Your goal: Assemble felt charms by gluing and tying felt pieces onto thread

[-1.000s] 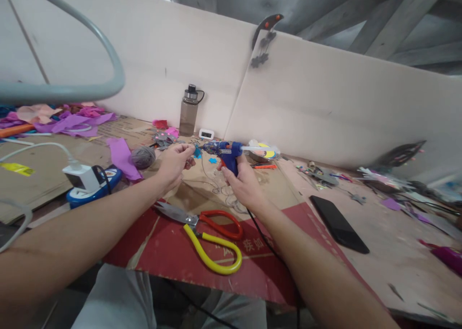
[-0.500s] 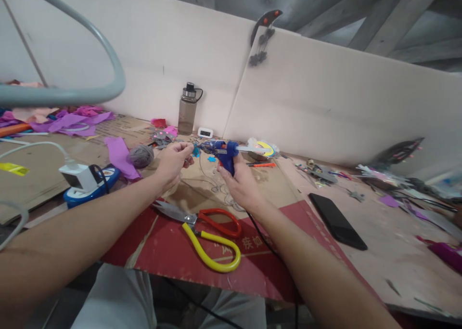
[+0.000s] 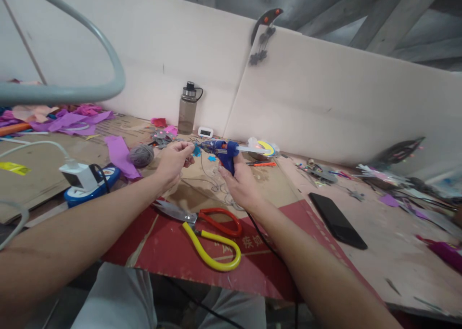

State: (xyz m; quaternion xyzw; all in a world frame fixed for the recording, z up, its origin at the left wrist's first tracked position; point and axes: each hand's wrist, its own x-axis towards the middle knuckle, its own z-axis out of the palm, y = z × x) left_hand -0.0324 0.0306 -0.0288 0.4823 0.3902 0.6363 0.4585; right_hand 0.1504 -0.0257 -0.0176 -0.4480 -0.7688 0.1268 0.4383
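Observation:
My right hand (image 3: 241, 185) is wrapped round the handle of a blue hot-glue gun (image 3: 224, 152), whose nozzle points left and whose black cord runs down past my wrist. My left hand (image 3: 173, 160) is closed in a pinch on a small teal felt piece (image 3: 196, 151), held right at the nozzle tip. Both hands hover over a brown cardboard sheet (image 3: 202, 187) with dried glue threads on it.
Scissors with red and yellow handles (image 3: 207, 232) lie just below my hands. A black phone (image 3: 337, 220) lies to the right, with a grey yarn ball (image 3: 141, 155), purple felt scraps (image 3: 121, 155), a power strip with a charger (image 3: 84, 182), and a water bottle (image 3: 187, 108) by the white partition.
The view has shifted slightly. My hands have stayed close together, with the glue gun nozzle kept at the teal piece.

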